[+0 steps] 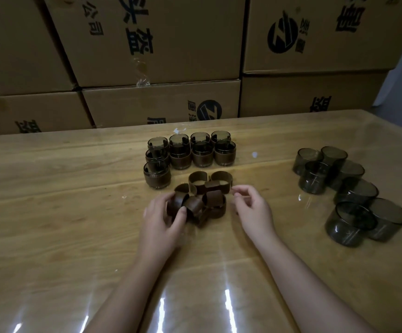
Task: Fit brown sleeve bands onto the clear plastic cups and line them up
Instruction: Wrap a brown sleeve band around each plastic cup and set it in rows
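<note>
A heap of brown sleeve bands (209, 195) lies in the middle of the wooden table (50, 212). My left hand (163, 219) grips one band (176, 205) at the heap's left edge, thumb and fingers curled round it. My right hand (252, 210) hovers just right of the heap, fingers loosely curled, holding nothing. Behind the heap stand several banded cups (188, 152) in rows. At the right sit several bare smoky clear cups (349, 195) in a loose cluster.
Stacked cardboard boxes (161, 56) form a wall along the table's far edge. A glossy film covers the tabletop and throws glare near me. Bare table stretches to the left of the cups and in front of my arms.
</note>
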The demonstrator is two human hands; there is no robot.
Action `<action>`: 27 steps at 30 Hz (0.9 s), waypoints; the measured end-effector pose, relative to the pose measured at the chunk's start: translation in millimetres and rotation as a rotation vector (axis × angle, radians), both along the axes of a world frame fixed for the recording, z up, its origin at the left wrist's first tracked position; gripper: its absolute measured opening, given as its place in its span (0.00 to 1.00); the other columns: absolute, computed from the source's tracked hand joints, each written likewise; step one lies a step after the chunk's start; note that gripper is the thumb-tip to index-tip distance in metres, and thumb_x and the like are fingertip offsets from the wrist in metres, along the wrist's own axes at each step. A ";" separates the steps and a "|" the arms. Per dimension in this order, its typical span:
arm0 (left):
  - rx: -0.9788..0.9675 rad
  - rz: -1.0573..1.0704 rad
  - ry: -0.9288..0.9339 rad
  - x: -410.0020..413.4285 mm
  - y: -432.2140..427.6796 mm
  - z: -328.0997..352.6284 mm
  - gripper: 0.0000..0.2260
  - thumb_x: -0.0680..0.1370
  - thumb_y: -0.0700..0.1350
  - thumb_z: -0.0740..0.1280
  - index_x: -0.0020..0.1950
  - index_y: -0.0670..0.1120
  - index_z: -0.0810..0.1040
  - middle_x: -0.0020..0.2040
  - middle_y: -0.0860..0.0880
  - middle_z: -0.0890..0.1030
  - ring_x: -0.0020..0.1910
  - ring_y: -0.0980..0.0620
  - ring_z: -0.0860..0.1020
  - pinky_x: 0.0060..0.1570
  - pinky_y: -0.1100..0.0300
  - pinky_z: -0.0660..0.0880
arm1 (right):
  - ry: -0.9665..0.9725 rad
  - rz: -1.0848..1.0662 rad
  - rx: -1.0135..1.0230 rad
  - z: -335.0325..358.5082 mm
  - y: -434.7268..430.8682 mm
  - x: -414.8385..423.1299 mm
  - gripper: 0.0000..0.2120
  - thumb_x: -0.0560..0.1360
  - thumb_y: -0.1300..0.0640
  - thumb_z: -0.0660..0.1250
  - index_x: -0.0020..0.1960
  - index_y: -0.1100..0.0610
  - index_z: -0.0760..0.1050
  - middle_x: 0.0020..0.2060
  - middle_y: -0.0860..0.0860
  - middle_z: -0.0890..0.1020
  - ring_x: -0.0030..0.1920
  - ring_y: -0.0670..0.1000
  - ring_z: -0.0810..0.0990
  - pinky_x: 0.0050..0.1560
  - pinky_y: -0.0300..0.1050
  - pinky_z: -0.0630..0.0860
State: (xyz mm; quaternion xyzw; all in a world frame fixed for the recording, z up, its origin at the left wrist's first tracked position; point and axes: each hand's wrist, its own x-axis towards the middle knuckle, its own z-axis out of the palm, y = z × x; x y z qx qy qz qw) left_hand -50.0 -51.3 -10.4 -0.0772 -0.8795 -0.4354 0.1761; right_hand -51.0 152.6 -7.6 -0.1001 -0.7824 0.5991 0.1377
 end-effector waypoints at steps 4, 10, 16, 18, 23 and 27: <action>-0.044 0.032 0.191 12.4 2.3 4.4 0.10 0.75 0.41 0.70 0.54 0.51 0.77 0.54 0.55 0.72 0.57 0.57 0.69 0.55 0.73 0.63 | 0.051 -0.237 0.072 3.8 16.2 -0.3 0.09 0.79 0.58 0.63 0.56 0.46 0.72 0.55 0.48 0.75 0.45 0.42 0.76 0.40 0.35 0.73; -0.248 -0.023 0.285 21.5 10.3 6.4 0.09 0.73 0.43 0.68 0.51 0.43 0.81 0.53 0.46 0.77 0.53 0.47 0.73 0.52 0.52 0.68 | -0.061 -0.411 0.463 19.0 40.8 14.6 0.13 0.79 0.56 0.62 0.63 0.54 0.72 0.63 0.53 0.68 0.50 0.49 0.77 0.58 0.46 0.72; -0.337 -0.108 0.322 23.3 11.7 3.9 0.07 0.72 0.40 0.72 0.50 0.43 0.81 0.54 0.45 0.77 0.54 0.45 0.75 0.52 0.52 0.68 | -0.500 -0.442 1.162 44.1 46.5 37.5 0.20 0.77 0.45 0.61 0.65 0.53 0.72 0.66 0.57 0.71 0.68 0.60 0.67 0.70 0.71 0.50; -0.335 -0.118 0.317 23.2 11.8 3.5 0.07 0.72 0.41 0.71 0.49 0.43 0.81 0.54 0.45 0.77 0.53 0.45 0.75 0.52 0.53 0.68 | -0.629 -0.390 1.114 47.5 49.3 39.5 0.22 0.78 0.44 0.59 0.67 0.53 0.70 0.67 0.56 0.70 0.68 0.60 0.68 0.69 0.71 0.52; -0.313 -0.116 0.319 25.0 11.3 5.3 0.09 0.74 0.47 0.66 0.49 0.43 0.81 0.53 0.46 0.77 0.53 0.47 0.75 0.52 0.53 0.69 | -0.660 -0.346 1.118 44.4 60.1 38.6 0.14 0.80 0.48 0.57 0.53 0.54 0.78 0.52 0.53 0.78 0.47 0.53 0.78 0.63 0.55 0.62; -0.245 -0.105 0.259 25.0 11.2 8.0 0.06 0.73 0.42 0.70 0.49 0.43 0.81 0.52 0.46 0.77 0.52 0.48 0.74 0.52 0.52 0.71 | -0.591 -0.396 1.089 45.2 67.7 38.5 0.17 0.80 0.48 0.58 0.39 0.54 0.76 0.35 0.51 0.79 0.40 0.53 0.78 0.62 0.54 0.64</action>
